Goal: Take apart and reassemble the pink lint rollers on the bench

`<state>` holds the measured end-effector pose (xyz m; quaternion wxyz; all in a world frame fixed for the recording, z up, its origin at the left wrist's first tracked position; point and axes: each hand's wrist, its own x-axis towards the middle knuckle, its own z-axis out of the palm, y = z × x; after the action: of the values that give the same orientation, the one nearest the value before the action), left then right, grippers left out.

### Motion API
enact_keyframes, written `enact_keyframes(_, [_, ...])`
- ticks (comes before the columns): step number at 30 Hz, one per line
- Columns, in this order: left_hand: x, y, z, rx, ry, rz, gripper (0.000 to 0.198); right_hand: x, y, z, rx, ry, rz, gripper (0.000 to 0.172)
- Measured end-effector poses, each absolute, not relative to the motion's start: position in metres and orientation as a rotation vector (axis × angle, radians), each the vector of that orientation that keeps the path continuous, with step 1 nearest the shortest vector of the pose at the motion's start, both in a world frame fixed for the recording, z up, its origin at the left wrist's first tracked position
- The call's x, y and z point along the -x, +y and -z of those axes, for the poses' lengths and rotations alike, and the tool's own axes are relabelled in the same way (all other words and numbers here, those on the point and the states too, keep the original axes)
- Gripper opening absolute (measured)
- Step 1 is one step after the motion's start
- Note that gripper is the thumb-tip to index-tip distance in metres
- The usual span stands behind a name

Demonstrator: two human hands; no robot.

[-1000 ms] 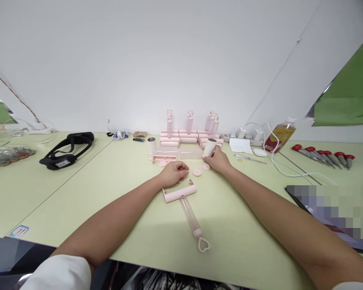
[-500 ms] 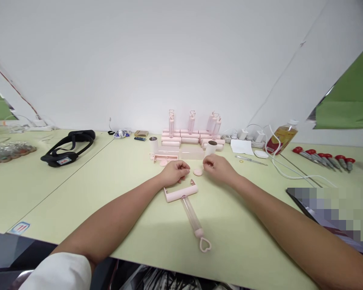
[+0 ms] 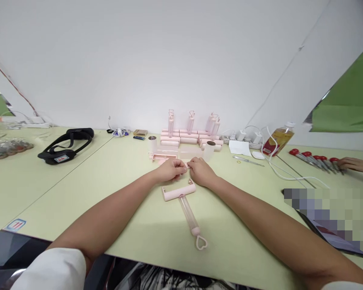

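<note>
My left hand (image 3: 170, 170) and my right hand (image 3: 202, 172) meet above the table, fingertips close together. Both are closed in a pinch around a small pink piece (image 3: 186, 164), mostly covered by the fingers. Just nearer to me lies a pink lint roller handle (image 3: 179, 192) with a clear grip and a heart-shaped loop. Beyond my left hand rests another pink frame part (image 3: 164, 156). A white paper roll (image 3: 209, 151) stands behind my right hand, and a second roll (image 3: 152, 143) is farther left. Clear pinkish covers (image 3: 191, 152) lie between the rolls.
Several assembled pink lint rollers (image 3: 189, 137) stand along the wall. Tweezers (image 3: 247, 160), a drink bottle (image 3: 278, 139), white cables and red-capped tools (image 3: 320, 158) are on the right, with another person's hand (image 3: 355, 164). A black headset (image 3: 66, 146) lies left.
My right hand has moved left to meet my left hand, and the round pink disc that lay between them no longer shows on the table. Another person's hand has reached the red-capped tools.
</note>
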<state>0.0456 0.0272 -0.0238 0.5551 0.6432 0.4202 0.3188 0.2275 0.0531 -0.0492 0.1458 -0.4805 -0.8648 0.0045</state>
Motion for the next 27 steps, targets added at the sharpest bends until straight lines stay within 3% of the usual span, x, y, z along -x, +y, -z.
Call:
enact_keyframes(5, [-0.040,0.003,-0.006,-2.034,1.143,-0.231,0.041,-0.225,0.054,0.050,1.403,-2.425,-0.088,0.034])
enact_keyframes(10, [-0.043,-0.015,-0.013,-2.136,1.134,0.047,0.033,-0.225,0.040,0.039,1.342,-2.299,-0.139,0.037])
enact_keyframes(12, [-0.040,-0.019,-0.013,-2.115,1.102,0.013,0.028,-0.227,0.025,0.033,1.333,-2.221,-0.235,0.033])
enact_keyframes(14, [-0.036,-0.020,-0.014,-2.079,1.104,-0.091,0.026,-0.231,0.006,0.030,1.331,-2.072,-0.544,0.029])
enact_keyframes(18, [-0.028,-0.017,-0.010,-1.983,1.250,-0.508,0.031,-0.244,-0.027,0.029,1.289,-2.053,-1.059,0.034])
enact_keyframes(22, [-0.027,-0.007,0.002,-1.802,1.314,-0.758,0.033,-0.259,-0.031,0.031,1.210,-2.105,-1.208,0.030])
enact_keyframes(27, [-0.020,0.004,0.011,-1.481,1.052,-0.839,0.033,-0.271,-0.013,0.037,1.120,-1.905,-1.507,0.036])
